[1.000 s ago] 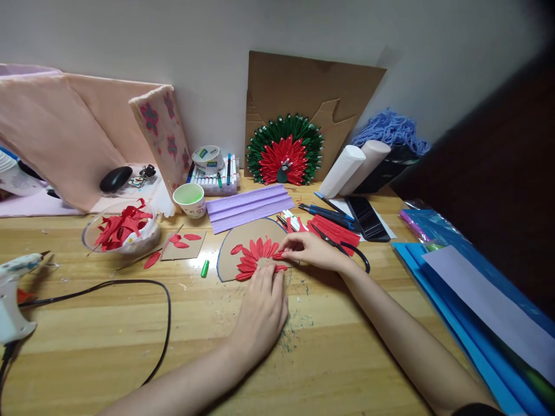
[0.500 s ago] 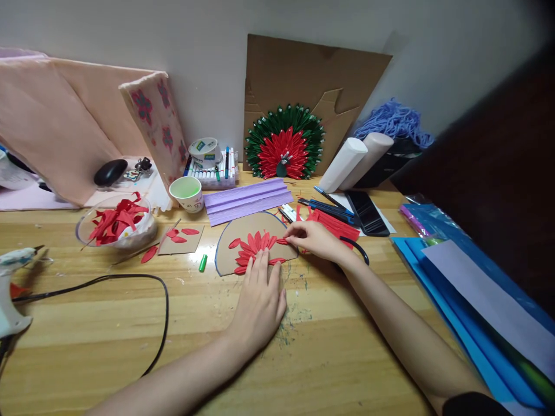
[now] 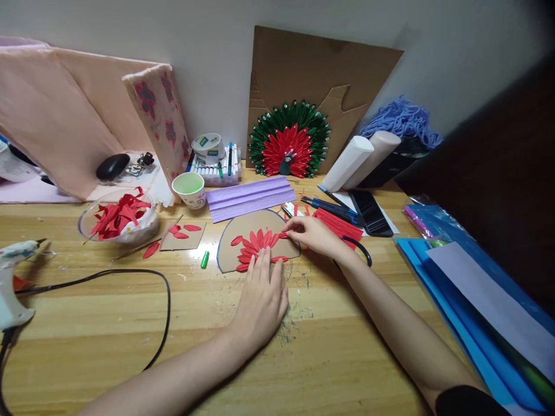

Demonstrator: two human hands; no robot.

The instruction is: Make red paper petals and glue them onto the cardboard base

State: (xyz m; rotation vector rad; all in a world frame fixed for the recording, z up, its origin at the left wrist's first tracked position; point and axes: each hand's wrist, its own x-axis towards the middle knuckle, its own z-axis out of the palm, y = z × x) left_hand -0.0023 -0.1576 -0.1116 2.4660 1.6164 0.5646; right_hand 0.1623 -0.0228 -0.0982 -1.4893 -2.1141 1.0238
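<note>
A half-round cardboard piece (image 3: 243, 228) lies on the wooden table, with a fan of red paper petals (image 3: 256, 243) stuck to it. My left hand (image 3: 261, 299) rests flat on the lower edge of the cardboard, fingers stretched out. My right hand (image 3: 312, 236) reaches in from the right and pinches a red petal at the right side of the fan. Red paper strips (image 3: 340, 224) and black-handled scissors (image 3: 359, 249) lie just behind that hand.
A clear bowl of red petals (image 3: 118, 219), a cup (image 3: 189, 189), folded purple paper (image 3: 250, 197), a small card with petals (image 3: 182, 234) and a green cap (image 3: 204, 259) lie behind. A glue gun (image 3: 13, 277) with black cord (image 3: 130, 274) sits left. Blue sheets (image 3: 468, 300) lie right. A finished peacock craft (image 3: 288, 147) leans on cardboard.
My view has shifted slightly. My right hand has slid a little along the right side of the petal fan; my left hand stays flat on the cardboard.
</note>
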